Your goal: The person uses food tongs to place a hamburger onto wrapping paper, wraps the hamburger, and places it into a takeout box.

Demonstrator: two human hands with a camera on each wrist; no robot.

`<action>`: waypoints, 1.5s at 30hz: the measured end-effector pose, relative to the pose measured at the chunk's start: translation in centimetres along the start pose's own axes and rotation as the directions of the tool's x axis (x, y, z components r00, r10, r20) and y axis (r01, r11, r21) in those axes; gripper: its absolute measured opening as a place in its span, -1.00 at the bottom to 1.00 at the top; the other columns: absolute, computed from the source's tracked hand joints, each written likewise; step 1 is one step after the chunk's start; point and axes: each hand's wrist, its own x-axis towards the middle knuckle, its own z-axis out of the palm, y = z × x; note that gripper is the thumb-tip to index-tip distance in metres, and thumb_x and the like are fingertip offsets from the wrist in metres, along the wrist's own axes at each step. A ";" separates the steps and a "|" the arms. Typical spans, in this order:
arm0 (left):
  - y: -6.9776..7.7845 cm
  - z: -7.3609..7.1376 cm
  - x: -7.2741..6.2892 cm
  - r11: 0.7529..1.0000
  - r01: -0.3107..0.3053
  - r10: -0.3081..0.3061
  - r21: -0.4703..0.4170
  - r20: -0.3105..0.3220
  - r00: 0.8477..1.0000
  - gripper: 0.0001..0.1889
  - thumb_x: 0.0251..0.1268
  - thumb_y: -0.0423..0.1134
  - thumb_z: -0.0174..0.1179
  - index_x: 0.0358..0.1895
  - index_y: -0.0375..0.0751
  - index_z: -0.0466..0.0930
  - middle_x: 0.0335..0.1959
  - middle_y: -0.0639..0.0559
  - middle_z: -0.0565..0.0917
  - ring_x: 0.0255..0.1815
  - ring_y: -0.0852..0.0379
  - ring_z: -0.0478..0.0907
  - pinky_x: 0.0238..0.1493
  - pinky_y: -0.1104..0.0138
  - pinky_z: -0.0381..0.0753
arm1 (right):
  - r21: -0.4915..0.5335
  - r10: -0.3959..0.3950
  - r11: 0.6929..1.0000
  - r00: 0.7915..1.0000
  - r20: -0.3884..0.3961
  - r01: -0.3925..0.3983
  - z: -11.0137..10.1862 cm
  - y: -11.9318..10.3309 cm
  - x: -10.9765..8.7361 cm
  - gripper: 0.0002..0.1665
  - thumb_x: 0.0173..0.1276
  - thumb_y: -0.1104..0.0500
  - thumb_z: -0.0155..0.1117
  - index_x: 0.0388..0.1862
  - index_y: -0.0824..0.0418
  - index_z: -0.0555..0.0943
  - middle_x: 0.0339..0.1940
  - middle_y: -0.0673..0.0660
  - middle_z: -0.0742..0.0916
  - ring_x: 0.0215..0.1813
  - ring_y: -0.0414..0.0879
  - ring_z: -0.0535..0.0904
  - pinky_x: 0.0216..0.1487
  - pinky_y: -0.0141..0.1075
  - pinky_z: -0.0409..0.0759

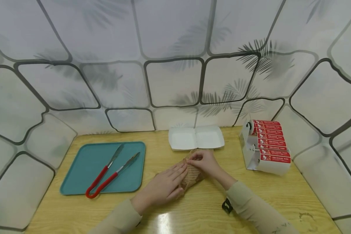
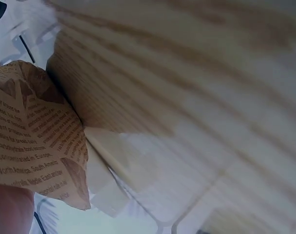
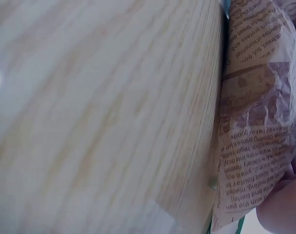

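Crinkled printed paper (image 1: pixel 192 177) under fingers (image 1: pixel 177 171), grained tabletop (image 1: pixel 251 191)

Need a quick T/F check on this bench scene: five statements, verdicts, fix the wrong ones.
1. The left hand rests on the printed brown paper. True.

2. The right hand is gripping the tongs. False: its thumb and finger pinch the brown paper; the tongs lie on the blue-green tray.

3. The white box is closed. False: it lies open, both halves showing their insides.

4. The strip of red labels is to the right of the white box in the head view. True.

5. The tongs' handles are blue. False: they are red.
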 end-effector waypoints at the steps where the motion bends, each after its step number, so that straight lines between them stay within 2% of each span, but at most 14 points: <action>1: 0.0 0.0 0.0 1.000 0.004 -0.004 -0.005 0.005 1.000 -0.31 0.75 0.07 -0.08 0.68 -0.32 0.16 0.74 -0.15 0.17 0.76 -0.04 0.11 0.75 0.16 0.22 | -0.001 0.009 1.000 1.000 -0.006 -0.009 0.0 0.0 0.0 -0.83 0.34 0.26 0.57 -0.24 0.38 0.82 -0.27 0.25 0.85 -0.31 -0.27 0.73 -0.26 -0.50 0.73; 6: 0.1 -0.1 -0.1 1.000 0.026 -0.026 -0.017 0.027 0.999 -0.30 0.76 0.09 -0.11 0.69 -0.30 0.12 0.75 -0.13 0.14 0.78 -0.03 0.08 0.76 0.16 0.20 | -0.004 0.056 0.998 0.997 -0.047 -0.056 0.4 -0.3 0.1 -0.84 0.31 0.26 0.59 -0.27 0.37 0.82 -0.29 0.23 0.85 -0.32 -0.26 0.72 -0.27 -0.49 0.70; 12: 0.2 -0.1 -0.1 0.999 0.035 -0.035 -0.012 0.016 0.999 -0.31 0.75 0.07 -0.10 0.68 -0.30 0.15 0.74 -0.14 0.17 0.77 -0.03 0.10 0.75 0.16 0.23 | 0.011 0.161 0.987 0.982 -0.101 -0.161 0.7 -0.8 0.4 -0.84 0.29 0.28 0.59 -0.28 0.40 0.83 -0.25 0.25 0.87 -0.26 -0.17 0.78 -0.25 -0.52 0.69; 14: 0.2 -0.1 0.0 0.999 0.036 -0.036 -0.011 0.013 0.999 -0.31 0.75 0.07 -0.09 0.68 -0.30 0.16 0.74 -0.14 0.18 0.77 -0.03 0.11 0.75 0.16 0.23 | 0.001 0.173 0.985 0.979 -0.107 -0.173 0.8 -0.9 0.5 -0.84 0.29 0.29 0.60 -0.28 0.41 0.83 -0.23 0.27 0.87 -0.22 -0.10 0.80 -0.23 -0.50 0.69; 17: 0.2 -0.1 0.0 0.999 0.043 -0.043 -0.005 0.016 0.999 -0.30 0.75 0.08 -0.09 0.69 -0.30 0.14 0.74 -0.15 0.16 0.77 -0.04 0.09 0.75 0.17 0.23 | -0.020 0.188 0.981 0.977 -0.097 -0.191 0.8 -1.2 0.6 -0.84 0.29 0.27 0.61 -0.29 0.38 0.84 -0.23 0.25 0.88 -0.24 -0.12 0.79 -0.23 -0.48 0.69; 23: 0.1 0.4 0.0 0.997 0.078 -0.078 -0.011 0.035 0.996 -0.22 0.74 0.14 -0.11 0.72 -0.34 0.01 0.78 -0.20 0.02 0.79 -0.07 0.03 0.76 0.13 0.19 | -0.054 0.175 0.982 0.981 -0.085 -0.180 1.0 -1.4 0.6 -0.88 0.27 0.28 0.62 -0.33 0.34 0.84 -0.26 0.21 0.87 -0.25 -0.10 0.82 -0.24 -0.46 0.74; 28: 0.2 0.5 0.1 0.996 0.093 -0.091 -0.019 0.059 0.994 -0.20 0.74 0.15 -0.14 0.72 -0.37 -0.03 0.77 -0.23 0.01 0.79 -0.09 0.02 0.78 0.12 0.13 | -0.066 0.188 0.978 0.976 -0.107 -0.196 1.2 -1.2 0.6 -0.85 0.26 0.23 0.64 -0.33 0.31 0.84 -0.27 0.17 0.87 -0.26 -0.13 0.81 -0.23 -0.49 0.71; 33: 0.2 0.4 0.0 0.997 0.077 -0.077 -0.006 0.045 0.996 -0.21 0.73 0.12 -0.11 0.71 -0.38 0.00 0.76 -0.24 0.05 0.79 -0.09 0.04 0.78 0.13 0.14 | -0.056 0.182 0.980 0.976 -0.121 -0.189 1.3 -1.2 0.4 -0.84 0.25 0.24 0.64 -0.34 0.33 0.83 -0.28 0.19 0.87 -0.27 -0.11 0.81 -0.23 -0.46 0.73; 39: 0.2 0.6 -0.1 0.998 0.051 -0.052 0.025 0.024 0.998 -0.21 0.69 0.07 -0.07 0.71 -0.38 -0.01 0.76 -0.26 0.06 0.79 -0.08 0.04 0.77 0.14 0.15 | -0.026 0.169 0.985 0.978 -0.121 -0.173 1.2 -1.3 0.3 -0.86 0.27 0.27 0.62 -0.33 0.36 0.82 -0.30 0.22 0.87 -0.30 -0.15 0.79 -0.28 -0.51 0.69; 45: 0.0 0.6 -0.1 0.999 0.044 -0.045 0.020 0.024 0.999 -0.19 0.63 0.02 0.01 0.70 -0.39 0.01 0.75 -0.27 0.09 0.78 -0.10 0.07 0.77 0.12 0.18 | 0.022 0.143 0.990 0.983 -0.114 -0.141 0.8 -1.3 0.2 -0.86 0.30 0.33 0.57 -0.26 0.43 0.81 -0.25 0.30 0.87 -0.27 -0.15 0.79 -0.26 -0.53 0.69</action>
